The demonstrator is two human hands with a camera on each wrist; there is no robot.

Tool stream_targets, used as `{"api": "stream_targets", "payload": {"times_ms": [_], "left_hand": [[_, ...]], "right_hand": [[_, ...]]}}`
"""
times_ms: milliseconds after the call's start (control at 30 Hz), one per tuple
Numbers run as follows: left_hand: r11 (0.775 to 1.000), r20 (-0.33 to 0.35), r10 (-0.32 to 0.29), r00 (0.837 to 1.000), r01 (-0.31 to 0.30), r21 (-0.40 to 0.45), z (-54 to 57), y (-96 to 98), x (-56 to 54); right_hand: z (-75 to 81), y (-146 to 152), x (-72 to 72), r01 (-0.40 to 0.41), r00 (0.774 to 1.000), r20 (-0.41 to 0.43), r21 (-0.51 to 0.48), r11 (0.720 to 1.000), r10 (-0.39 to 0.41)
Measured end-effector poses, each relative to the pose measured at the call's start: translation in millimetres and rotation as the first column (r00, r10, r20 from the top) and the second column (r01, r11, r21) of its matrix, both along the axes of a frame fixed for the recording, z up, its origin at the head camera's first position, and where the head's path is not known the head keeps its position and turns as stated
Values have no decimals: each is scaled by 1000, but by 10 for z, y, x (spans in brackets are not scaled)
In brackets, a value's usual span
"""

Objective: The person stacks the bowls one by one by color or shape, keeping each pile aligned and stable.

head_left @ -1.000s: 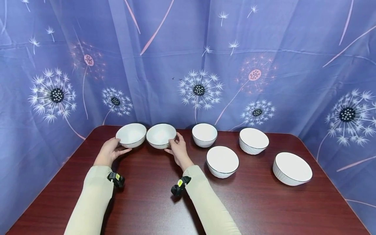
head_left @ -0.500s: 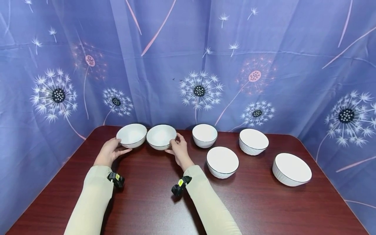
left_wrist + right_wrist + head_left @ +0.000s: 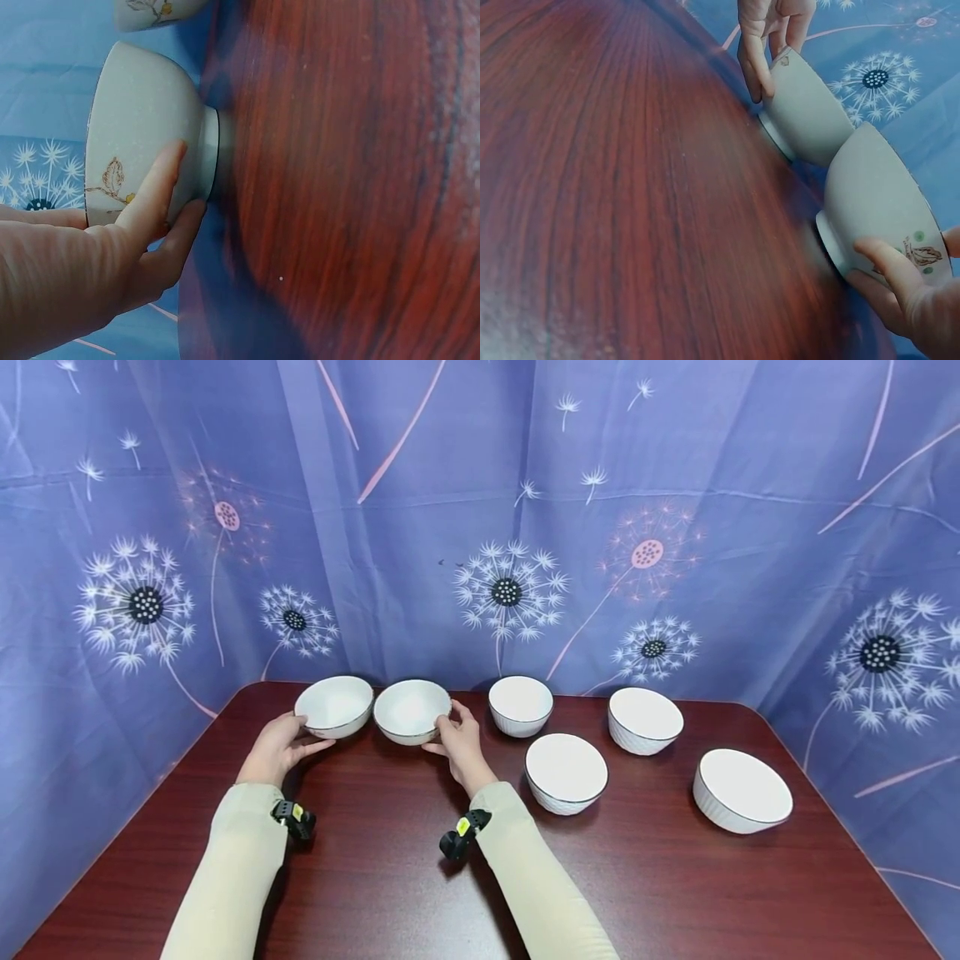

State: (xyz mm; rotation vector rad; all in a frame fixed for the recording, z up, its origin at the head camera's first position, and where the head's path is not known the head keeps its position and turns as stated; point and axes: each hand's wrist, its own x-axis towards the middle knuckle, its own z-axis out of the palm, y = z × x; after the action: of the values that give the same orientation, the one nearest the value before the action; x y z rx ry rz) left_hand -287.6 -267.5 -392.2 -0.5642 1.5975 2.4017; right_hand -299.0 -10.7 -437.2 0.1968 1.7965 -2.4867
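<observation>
At the table's far left, my left hand [image 3: 273, 750] grips a white bowl [image 3: 335, 700] by its side, thumb at the rim and fingers low on the wall. The left wrist view shows a brown leaf sprig on this bowl [image 3: 142, 105] and its raised foot close to the tabletop. My right hand [image 3: 461, 745] holds a second white bowl [image 3: 408, 703] at its right side, thumb over the rim. Side by side, the two bowls nearly meet at their rims. In the right wrist view, a printed motif with green dots marks the nearer bowl [image 3: 877, 195].
To the right stand several white bowls with textured walls: a small one [image 3: 521, 700], one nearer the front [image 3: 566, 768], one at the back [image 3: 646, 717] and a ribbed one [image 3: 742, 787]. Behind the dark red wooden table [image 3: 375, 877] hangs a blue dandelion curtain [image 3: 420, 543].
</observation>
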Motion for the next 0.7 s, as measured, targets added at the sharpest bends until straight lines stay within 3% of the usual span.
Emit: {"api": "stream_targets", "payload": {"times_ms": [267,467,700], "left_hand": [[1000,-9,-7,1000,7,3,5,-1,15],[998,-25,-11,1000,9,-54,-14,-12,13],[998,-27,-17,999,16,-61,-37,-21,-19]], "right_hand": [[62,31,53,7,1000,8,-19,1000,-6],[91,58,111,16,1000,6,-5,1000,-16],[172,111,188,-8,1000,-13,25,1000,8]]}}
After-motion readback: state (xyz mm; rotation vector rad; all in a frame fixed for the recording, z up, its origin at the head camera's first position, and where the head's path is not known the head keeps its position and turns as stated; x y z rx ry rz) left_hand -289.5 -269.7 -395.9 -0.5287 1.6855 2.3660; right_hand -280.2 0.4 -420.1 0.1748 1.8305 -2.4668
